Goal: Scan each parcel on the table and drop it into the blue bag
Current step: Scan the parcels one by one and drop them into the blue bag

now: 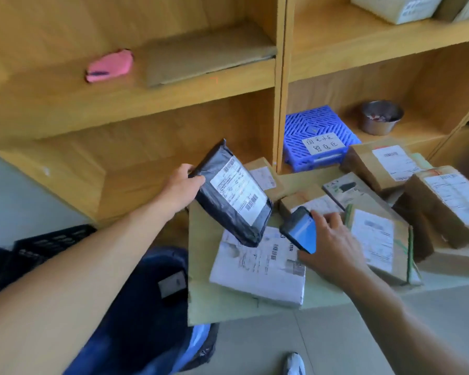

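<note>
Above table (228,307) left edge: black parcel (220,209) with white label, tilted, gripped at its far-left end by left hand (180,186), thumb on top. Right hand (333,244) just right of it, fingers curled round phone (301,231), blue screen showing. White parcel (257,269) flat on table beneath both. Brown boxes (368,169) piled right. Blue bag (146,307) on floor, near left. Blue crate (314,125), metal bowl (381,117) on far shelf (146,104).
</note>
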`<state>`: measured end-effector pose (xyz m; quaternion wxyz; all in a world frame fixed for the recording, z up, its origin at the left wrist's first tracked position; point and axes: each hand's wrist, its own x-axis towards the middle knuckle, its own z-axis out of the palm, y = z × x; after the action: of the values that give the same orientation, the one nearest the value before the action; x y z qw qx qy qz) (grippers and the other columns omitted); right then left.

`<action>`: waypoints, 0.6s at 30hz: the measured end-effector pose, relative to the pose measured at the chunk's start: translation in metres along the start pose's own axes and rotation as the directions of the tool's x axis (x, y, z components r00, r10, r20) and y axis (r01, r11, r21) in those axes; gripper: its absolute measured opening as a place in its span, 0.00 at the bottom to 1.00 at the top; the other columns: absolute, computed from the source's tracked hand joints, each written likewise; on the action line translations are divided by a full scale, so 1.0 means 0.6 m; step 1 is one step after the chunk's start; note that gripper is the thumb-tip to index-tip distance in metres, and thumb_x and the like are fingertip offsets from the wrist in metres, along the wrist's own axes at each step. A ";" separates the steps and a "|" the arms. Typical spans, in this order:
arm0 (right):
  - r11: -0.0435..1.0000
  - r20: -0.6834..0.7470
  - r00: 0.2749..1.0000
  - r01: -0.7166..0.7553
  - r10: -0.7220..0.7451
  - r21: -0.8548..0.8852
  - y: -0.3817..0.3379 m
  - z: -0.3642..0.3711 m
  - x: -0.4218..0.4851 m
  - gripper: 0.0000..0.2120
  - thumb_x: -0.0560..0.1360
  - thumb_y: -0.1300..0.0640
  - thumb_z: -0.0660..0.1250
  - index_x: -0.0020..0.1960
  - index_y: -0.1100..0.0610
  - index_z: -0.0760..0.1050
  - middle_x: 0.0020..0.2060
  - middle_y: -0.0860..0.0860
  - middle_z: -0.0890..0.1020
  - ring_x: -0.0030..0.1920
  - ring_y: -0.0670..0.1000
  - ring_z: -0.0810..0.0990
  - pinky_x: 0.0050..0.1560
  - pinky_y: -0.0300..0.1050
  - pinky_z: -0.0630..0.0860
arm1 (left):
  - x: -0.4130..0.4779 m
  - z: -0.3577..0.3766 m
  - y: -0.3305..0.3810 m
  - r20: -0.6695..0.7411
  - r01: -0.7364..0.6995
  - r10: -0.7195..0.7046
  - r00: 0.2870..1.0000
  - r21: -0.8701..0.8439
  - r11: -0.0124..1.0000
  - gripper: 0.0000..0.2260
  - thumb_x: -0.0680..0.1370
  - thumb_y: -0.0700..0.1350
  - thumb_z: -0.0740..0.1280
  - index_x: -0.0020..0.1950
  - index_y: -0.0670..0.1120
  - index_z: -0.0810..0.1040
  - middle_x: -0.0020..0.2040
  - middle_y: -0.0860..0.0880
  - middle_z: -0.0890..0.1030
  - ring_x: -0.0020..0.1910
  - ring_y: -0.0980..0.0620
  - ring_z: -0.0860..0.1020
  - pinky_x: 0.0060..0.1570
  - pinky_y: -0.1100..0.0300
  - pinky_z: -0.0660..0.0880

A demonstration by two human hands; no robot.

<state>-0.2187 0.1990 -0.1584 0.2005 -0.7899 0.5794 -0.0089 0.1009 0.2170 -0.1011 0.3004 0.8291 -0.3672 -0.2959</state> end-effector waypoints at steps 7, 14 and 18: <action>0.971 0.093 0.976 0.208 -0.198 -0.117 -0.216 0.066 -0.025 0.43 0.65 0.42 0.71 0.74 0.48 0.57 0.61 0.51 0.68 0.60 0.58 0.73 0.55 0.54 0.74 | -0.036 -0.200 -0.187 -0.186 0.068 -0.074 0.980 -0.042 0.997 0.10 0.80 0.49 0.65 0.61 0.51 0.74 0.51 0.53 0.79 0.50 0.50 0.79 0.54 0.47 0.81; 0.967 0.140 0.970 0.220 -0.201 -0.129 -0.404 0.169 -0.096 0.41 0.67 0.42 0.71 0.74 0.49 0.57 0.60 0.52 0.69 0.59 0.58 0.73 0.54 0.52 0.73 | -0.073 -0.341 -0.398 -0.197 0.143 -0.164 0.967 -0.115 0.983 0.09 0.79 0.52 0.64 0.58 0.54 0.73 0.54 0.50 0.80 0.54 0.46 0.80 0.59 0.43 0.79; 0.984 0.124 0.977 0.178 -0.176 -0.005 -0.488 0.252 -0.141 0.43 0.69 0.41 0.71 0.76 0.49 0.54 0.63 0.51 0.67 0.61 0.57 0.73 0.50 0.50 0.73 | -0.091 -0.377 -0.540 -0.202 0.238 -0.285 0.937 -0.226 0.945 0.08 0.81 0.50 0.64 0.59 0.49 0.74 0.48 0.51 0.78 0.46 0.50 0.79 0.55 0.46 0.81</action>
<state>0.0578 0.3958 -0.1834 0.2277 -0.8390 0.4934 0.0267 0.3709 0.5016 -0.1723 0.3798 0.8656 -0.1842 -0.2694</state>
